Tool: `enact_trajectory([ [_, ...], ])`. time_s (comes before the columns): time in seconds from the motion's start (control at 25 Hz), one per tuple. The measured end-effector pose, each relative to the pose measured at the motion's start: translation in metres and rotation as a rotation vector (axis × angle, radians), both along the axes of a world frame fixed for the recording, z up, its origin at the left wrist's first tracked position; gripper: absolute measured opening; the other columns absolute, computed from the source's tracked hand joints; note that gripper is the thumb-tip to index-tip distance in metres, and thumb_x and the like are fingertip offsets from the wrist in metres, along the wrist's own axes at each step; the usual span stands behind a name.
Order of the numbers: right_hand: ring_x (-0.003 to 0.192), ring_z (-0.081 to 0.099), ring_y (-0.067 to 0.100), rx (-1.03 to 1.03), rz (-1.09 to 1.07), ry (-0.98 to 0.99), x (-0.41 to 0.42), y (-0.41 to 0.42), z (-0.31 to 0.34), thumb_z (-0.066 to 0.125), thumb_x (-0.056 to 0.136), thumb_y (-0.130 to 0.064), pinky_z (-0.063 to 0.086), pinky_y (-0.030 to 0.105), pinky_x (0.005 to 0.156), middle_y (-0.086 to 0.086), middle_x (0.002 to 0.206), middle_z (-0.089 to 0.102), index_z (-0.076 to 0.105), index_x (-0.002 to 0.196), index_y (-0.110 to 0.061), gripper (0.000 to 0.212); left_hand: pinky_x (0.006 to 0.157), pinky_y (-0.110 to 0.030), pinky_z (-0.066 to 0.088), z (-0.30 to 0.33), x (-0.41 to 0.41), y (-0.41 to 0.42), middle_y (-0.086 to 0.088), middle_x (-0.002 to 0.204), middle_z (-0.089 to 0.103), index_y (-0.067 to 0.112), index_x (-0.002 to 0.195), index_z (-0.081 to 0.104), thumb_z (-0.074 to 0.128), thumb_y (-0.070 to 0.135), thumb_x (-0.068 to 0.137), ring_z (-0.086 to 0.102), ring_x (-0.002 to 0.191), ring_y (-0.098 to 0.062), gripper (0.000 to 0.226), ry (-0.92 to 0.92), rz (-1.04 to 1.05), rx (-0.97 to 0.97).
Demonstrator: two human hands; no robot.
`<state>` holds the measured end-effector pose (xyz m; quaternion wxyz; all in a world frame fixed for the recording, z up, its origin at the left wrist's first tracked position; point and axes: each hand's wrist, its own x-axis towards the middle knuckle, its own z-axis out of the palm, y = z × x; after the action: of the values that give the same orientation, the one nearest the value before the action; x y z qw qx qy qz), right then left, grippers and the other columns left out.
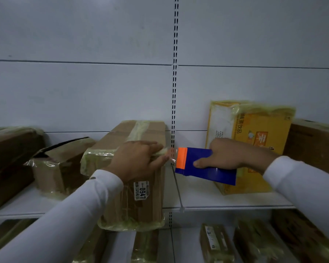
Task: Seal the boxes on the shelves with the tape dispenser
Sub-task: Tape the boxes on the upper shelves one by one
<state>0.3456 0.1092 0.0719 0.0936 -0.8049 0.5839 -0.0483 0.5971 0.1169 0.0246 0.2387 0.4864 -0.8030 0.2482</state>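
Taping status: a strip of clear tape (170, 155) is stretched between the brown box (135, 175) and the tape dispenser (201, 164) — short span, just off the box's right top edge.
Left hand (136, 160): laid flat on the top of the brown box, fingers straight and pointing right, fingertips pressed on the tape end at the box's right edge. Nothing is gripped.
Right hand (228, 154): wrapped round the tape dispenser, thumb seen along its near side, fingers over the top.
Tape dispenser: blue body with an orange band at its left end, held in the air above the shelf (207, 196), just right of the brown box and in front of the yellow box (254, 133). Orange end is turned toward the box.
Brown box: set lengthwise on the shelf, its near end overhanging the front edge, its far end close to the back panel (103, 92). Yellowish tape is seen along the top seam and wrapped round both ends; a white label reading 0947 is stuck on its top face near the front.
Yellow box: stood tilted toward the back of the shelf, right of the slotted upright (174, 92), taped at its top.
Other boxes: a smaller carton (59, 168) with a raised flap sits left of the brown box; more cartons at the far left and far right edges of the shelf and on the lower shelf (184, 243) — blurred.
Sleeves: white, on both arms.
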Motion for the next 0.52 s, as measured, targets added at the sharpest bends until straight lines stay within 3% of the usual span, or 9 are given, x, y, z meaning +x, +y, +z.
enact_trajectory([
  [0.24,0.067,0.053,0.019,-0.278,-0.052,0.194,0.041,0.008,0.004,0.060,0.080,-0.065,0.036,0.029,0.059,-0.001,0.070,0.052,0.044,0.070,-0.021,0.048,0.071,-0.034,0.051,-0.001,0.001,-0.006,0.006,0.096,0.069,0.033,0.106,0.056,0.015,0.068,0.085,0.063,0.080,-0.018,0.058,0.008,-0.003,0.089],
  [0.36,0.065,0.052,0.017,-0.361,-0.085,0.263,0.045,0.010,0.004,0.062,0.081,-0.057,0.039,0.030,0.061,-0.002,0.071,0.052,0.047,0.071,-0.020,0.041,0.072,-0.035,0.052,0.000,-0.001,-0.002,0.004,0.096,0.069,0.031,0.106,0.057,0.014,0.066,0.087,0.064,0.080,-0.019,0.059,-0.021,0.000,0.093],
  [0.44,0.067,0.055,0.018,-0.344,-0.158,0.382,0.027,0.006,-0.014,0.064,0.082,-0.048,0.043,0.028,0.063,-0.003,0.072,0.055,0.056,0.080,-0.018,0.032,0.071,-0.037,0.052,-0.002,0.003,0.009,0.003,0.092,0.068,0.026,0.100,0.057,0.016,0.061,0.090,0.064,0.077,-0.021,0.055,-0.014,-0.057,0.083],
  [0.52,0.067,0.055,0.016,-0.209,-0.234,0.318,0.000,0.001,-0.037,0.060,0.085,-0.053,0.043,0.026,0.058,-0.002,0.076,0.056,0.055,0.083,-0.016,0.037,0.068,-0.035,0.051,-0.006,0.009,0.022,0.004,0.093,0.067,0.024,0.097,0.057,0.022,0.057,0.091,0.063,0.078,-0.022,0.049,-0.021,-0.076,0.073],
])
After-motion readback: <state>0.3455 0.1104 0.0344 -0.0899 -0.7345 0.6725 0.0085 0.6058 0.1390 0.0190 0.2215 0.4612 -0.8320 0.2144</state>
